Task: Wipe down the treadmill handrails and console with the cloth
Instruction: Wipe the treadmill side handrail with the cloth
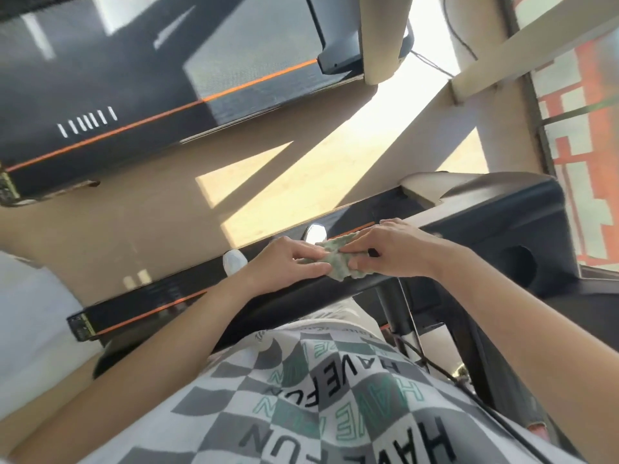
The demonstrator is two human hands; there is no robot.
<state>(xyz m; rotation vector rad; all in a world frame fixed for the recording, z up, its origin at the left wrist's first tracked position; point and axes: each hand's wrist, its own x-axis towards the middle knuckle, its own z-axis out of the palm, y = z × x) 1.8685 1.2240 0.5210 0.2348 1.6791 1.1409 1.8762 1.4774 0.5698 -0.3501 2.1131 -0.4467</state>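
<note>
Since the cloth (338, 264) sits bunched on the handrail (294, 299), my left hand (288, 259) and right hand (393, 252) each pinch an end, I guess to fold a clean side before the console (522, 229).

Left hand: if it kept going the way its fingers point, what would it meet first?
The cloth, which its fingertips touch on the handrail. Just past it is the right hand, whose fingers point back toward the left hand.
</note>
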